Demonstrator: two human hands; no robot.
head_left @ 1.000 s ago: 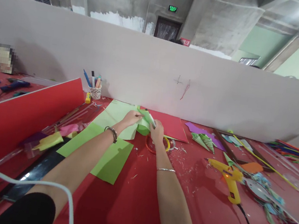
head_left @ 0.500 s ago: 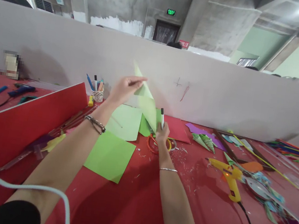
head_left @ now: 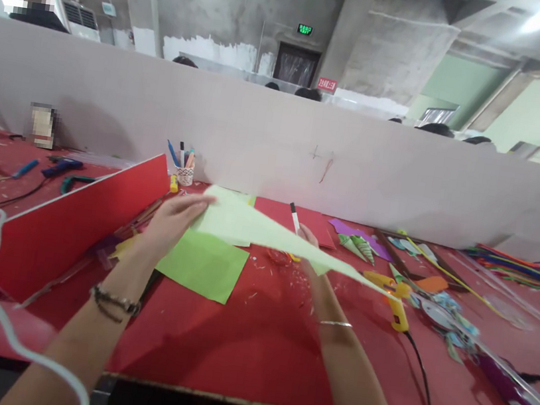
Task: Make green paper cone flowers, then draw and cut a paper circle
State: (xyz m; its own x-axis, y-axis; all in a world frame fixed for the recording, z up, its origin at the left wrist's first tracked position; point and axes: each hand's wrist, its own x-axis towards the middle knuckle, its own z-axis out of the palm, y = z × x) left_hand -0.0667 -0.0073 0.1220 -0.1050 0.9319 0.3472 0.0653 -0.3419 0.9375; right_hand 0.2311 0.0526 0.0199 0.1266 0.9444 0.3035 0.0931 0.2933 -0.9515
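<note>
One white cable (head_left: 6, 326) is curving through the near left, passing over the person's left forearm. Bare red surface (head_left: 227, 364) is stretching across the near middle, and a purple and white tool (head_left: 507, 395) is lying at the near right.

Farther in, a bright green sheet (head_left: 203, 268) is lying flat, left of the middle. A red board (head_left: 86, 223) is standing tilted to its left, and a yellow glue gun (head_left: 400, 317) is lying on the right, its black cord running toward the near edge.

Between them, the left hand (head_left: 180, 213) is pinching a pale green sheet (head_left: 248, 216) by its left end, holding it in the air above the surface. The sheet is slanting down to the right, passing in front of the right wrist, and its narrow tip is overlapping the glue gun in this view; whether the two are touching, I cannot tell. The right hand (head_left: 311, 240) is gripping a white marker (head_left: 294, 218) with its black end up; the sheet is partly hiding this hand.

Beyond, a red sheet (head_left: 317, 226) is lying flat, with striped green cones (head_left: 360, 247) and purple paper (head_left: 381, 248) to its right. A cup (head_left: 185, 174) is holding pens at the far left, and a white partition (head_left: 259, 134) is standing behind everything on the surface.
</note>
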